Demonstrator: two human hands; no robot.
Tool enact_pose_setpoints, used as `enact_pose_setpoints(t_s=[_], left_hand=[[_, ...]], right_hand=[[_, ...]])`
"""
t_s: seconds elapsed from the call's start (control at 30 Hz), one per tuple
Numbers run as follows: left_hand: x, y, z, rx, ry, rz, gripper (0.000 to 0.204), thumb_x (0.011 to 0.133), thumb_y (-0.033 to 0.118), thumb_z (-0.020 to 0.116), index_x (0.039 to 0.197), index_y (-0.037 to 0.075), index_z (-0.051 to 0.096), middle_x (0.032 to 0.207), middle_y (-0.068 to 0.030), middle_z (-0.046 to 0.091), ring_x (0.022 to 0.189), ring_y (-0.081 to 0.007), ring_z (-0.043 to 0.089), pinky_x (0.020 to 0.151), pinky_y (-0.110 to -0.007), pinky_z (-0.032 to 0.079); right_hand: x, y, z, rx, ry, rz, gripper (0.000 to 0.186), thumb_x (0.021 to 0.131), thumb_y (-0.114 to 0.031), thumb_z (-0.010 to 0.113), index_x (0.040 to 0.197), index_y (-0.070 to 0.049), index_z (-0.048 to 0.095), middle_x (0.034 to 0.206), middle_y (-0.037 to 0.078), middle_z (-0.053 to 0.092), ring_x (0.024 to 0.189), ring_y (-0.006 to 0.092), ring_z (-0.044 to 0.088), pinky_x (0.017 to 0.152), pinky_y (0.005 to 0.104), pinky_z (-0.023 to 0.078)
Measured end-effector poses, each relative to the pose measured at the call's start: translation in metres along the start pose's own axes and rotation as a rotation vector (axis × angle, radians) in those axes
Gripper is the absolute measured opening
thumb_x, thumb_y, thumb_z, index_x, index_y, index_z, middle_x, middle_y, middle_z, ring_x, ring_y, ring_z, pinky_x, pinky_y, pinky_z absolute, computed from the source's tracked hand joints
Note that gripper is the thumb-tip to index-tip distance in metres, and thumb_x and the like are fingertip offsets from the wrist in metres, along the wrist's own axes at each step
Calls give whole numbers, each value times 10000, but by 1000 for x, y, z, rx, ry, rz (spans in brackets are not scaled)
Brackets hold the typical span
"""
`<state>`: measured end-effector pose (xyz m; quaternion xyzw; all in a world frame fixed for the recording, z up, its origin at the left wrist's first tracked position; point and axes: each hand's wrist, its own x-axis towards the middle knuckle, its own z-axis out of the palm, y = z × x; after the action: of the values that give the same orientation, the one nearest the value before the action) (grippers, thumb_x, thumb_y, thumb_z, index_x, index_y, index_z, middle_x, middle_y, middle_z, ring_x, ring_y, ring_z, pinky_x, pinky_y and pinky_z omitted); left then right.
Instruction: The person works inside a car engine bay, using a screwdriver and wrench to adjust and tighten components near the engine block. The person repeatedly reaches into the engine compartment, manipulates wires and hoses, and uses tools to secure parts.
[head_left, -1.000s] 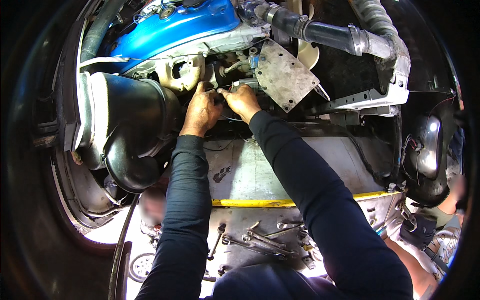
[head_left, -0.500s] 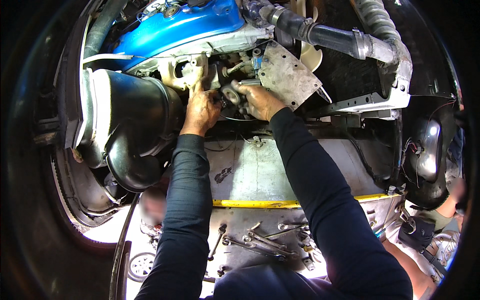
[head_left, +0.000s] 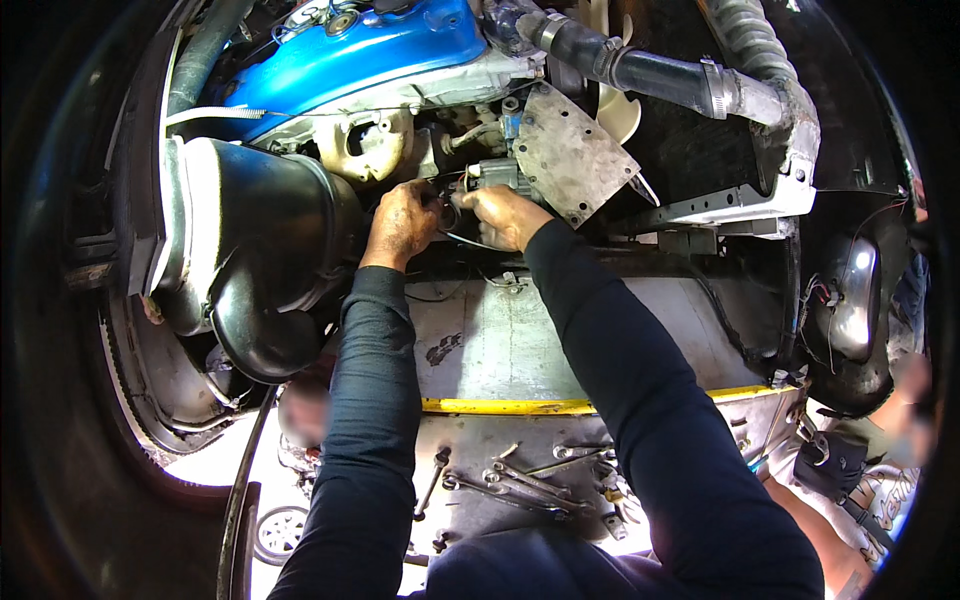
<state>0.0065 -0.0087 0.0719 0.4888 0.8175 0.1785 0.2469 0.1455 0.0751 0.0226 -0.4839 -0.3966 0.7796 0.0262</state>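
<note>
Both my hands reach into the engine bay, below the blue engine cover [head_left: 375, 58]. My left hand [head_left: 402, 222] is closed, its fingertips curled toward my right. What they grip is hidden. My right hand [head_left: 508, 214] is closed too, thumb and fingers pinched on something small and dark between the two hands, too blurred to name. Just above the right knuckles sits a grey cylindrical part [head_left: 500, 174]. Beside it is a flat metal plate with holes [head_left: 572, 155]. Over my left hand, a pale cast manifold [head_left: 365, 145] is bolted to the engine.
A large black air-filter canister [head_left: 255, 205] stands at left. A black hose [head_left: 660, 80] crosses the upper right. Several wrenches [head_left: 530, 485] lie on the metal panel near me, behind a yellow strip [head_left: 510, 407]. People are partly visible at lower left and right.
Both hands have come lower, the left away from the manifold. A round metal part seen at my right fingers no longer shows clearly. More of the grey cylindrical part is uncovered.
</note>
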Motion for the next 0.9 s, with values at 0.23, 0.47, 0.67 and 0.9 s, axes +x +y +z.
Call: enact_pose_setpoints(t_s=[0.23, 0.47, 0.67, 0.9], left_hand=[[4, -15, 6, -127, -175, -41, 330, 859, 211, 674, 1106, -6, 699, 1012, -246, 716, 970, -371, 692, 870, -415, 528], [12, -3, 20, 177, -282, -78, 435, 1009, 427, 530, 1144, 63, 726, 1081, -228, 712, 1062, -356, 670, 934, -394, 498], [23, -18, 29, -131, -88, -189, 453, 939, 388, 643, 1069, -40, 711, 1035, -250, 710, 1027, -383, 674, 895, -420, 506], [30, -35, 53, -228, -43, -109, 391, 926, 336, 658, 1059, -27, 715, 1010, -265, 705, 996, -405, 678, 871, -430, 514]], right_hand=[[-2, 18, -19, -229, -100, -177, 159, 879, -125, 677, 929, 26, 680, 800, 31, 609, 706, 127, 511, 633, 301, 417], [20, 30, -10, -410, 6, -206, 240, 843, -131, 672, 1003, 48, 686, 813, 48, 638, 697, 129, 538, 635, 307, 442], [12, 16, 0, -735, 28, -470, 431, 887, -309, 566, 1094, 58, 660, 1065, 270, 685, 1015, 392, 653, 915, 421, 504], [0, 4, 0, -838, 170, -475, 563, 871, -436, 566, 1067, 87, 636, 1081, 305, 667, 1020, 439, 642, 912, 448, 498]])
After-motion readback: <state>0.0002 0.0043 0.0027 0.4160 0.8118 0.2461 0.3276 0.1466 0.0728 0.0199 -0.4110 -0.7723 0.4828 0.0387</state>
